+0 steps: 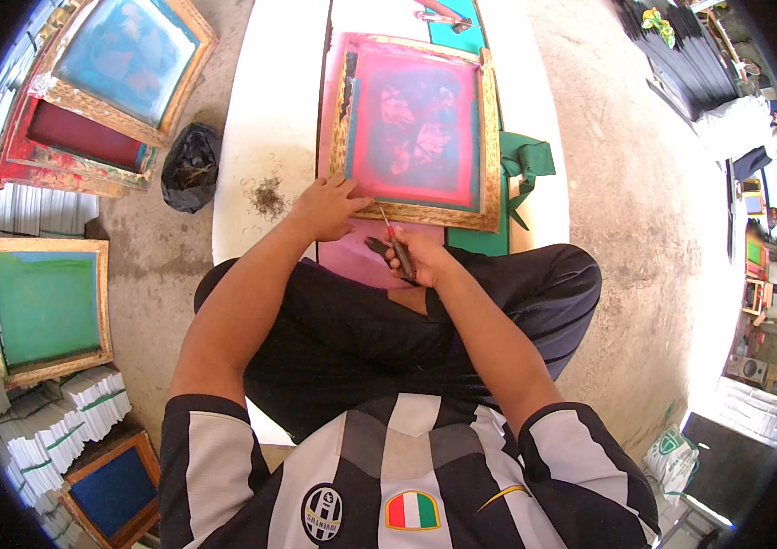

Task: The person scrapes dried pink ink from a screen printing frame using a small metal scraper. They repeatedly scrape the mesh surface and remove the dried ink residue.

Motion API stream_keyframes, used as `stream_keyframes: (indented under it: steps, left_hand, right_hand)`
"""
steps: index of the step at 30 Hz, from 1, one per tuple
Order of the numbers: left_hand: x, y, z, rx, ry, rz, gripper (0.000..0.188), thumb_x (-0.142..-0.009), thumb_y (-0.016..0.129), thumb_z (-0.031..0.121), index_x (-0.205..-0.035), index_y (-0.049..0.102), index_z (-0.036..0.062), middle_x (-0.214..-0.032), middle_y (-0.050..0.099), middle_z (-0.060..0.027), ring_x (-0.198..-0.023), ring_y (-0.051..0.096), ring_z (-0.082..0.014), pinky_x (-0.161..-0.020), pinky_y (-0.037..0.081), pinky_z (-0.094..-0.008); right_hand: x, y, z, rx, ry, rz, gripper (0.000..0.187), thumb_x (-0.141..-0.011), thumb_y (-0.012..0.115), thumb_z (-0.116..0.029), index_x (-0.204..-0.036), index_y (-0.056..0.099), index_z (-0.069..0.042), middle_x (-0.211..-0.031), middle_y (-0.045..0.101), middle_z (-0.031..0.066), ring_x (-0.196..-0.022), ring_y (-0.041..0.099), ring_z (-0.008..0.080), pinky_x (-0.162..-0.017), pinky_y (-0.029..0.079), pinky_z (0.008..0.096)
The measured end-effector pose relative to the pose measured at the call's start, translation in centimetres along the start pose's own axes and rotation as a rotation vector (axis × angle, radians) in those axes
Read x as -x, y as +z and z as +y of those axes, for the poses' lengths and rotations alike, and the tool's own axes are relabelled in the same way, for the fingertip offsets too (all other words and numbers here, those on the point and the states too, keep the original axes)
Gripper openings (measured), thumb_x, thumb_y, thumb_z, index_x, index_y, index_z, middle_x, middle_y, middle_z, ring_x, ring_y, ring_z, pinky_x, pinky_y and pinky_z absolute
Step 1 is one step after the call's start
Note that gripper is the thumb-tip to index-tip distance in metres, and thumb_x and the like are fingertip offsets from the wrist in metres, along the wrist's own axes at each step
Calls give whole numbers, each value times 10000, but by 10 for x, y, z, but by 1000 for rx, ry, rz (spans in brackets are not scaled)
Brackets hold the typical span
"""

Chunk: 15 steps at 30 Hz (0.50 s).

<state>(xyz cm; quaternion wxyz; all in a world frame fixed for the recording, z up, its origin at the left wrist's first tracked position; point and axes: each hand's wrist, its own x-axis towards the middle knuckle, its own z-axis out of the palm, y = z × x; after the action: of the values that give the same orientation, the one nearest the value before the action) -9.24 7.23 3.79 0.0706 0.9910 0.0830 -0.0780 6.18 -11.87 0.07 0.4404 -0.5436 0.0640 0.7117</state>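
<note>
A wooden-framed printing screen (491, 165) lies flat before me, its mesh pink with blue patches and pale leaf-like shapes. My left hand (327, 207) rests on its near left corner, fingers stretched over the wood. In my right hand (420, 256) is a screwdriver (390, 229) with a dark and red handle. Its thin metal tip points at the near edge of the frame, close to my left fingertips; I cannot tell whether it touches. A dark shape, perhaps part of another tool or a shadow, shows beside the right fingers.
Pink and green cloth (527, 157) lies under the screen on a white bench (260, 101). Dark debris (267, 196) is scattered left of it. A black plastic bag (191, 166) stands on the floor. More framed screens (48, 306) and paper stacks (59, 430) line the left.
</note>
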Motion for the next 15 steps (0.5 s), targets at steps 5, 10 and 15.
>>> stream_keyframes:
  steps: [5,10,15]
  left_hand:
    - [1,3,0,-18,3,18,599,-814,752,357,-1377,576,256,-1320,537,-93,-1293,460,-294,-1014,442,-446]
    - [0,-3,2,19,-12,-61,638,-818,756,346,-1412,545,250,-1387,500,-117,-1328,438,-310,-1051,420,-460]
    - [-1,-5,2,9,-30,-104,698,-815,764,337,-1454,497,253,-1466,451,-145,-1376,409,-335,-1088,400,-478]
  right_hand:
    - [14,4,2,583,-225,133,271,-1027,557,-320,-1108,576,-62,-720,609,65,-556,600,170,-559,524,351]
    - [20,-10,-32,1305,-818,618,260,-924,655,-298,-1049,618,-73,-891,682,205,-871,699,379,-776,540,529]
    - [-6,-46,-74,1609,-940,777,194,-886,703,-250,-994,634,-105,-916,670,160,-915,667,373,-771,540,487]
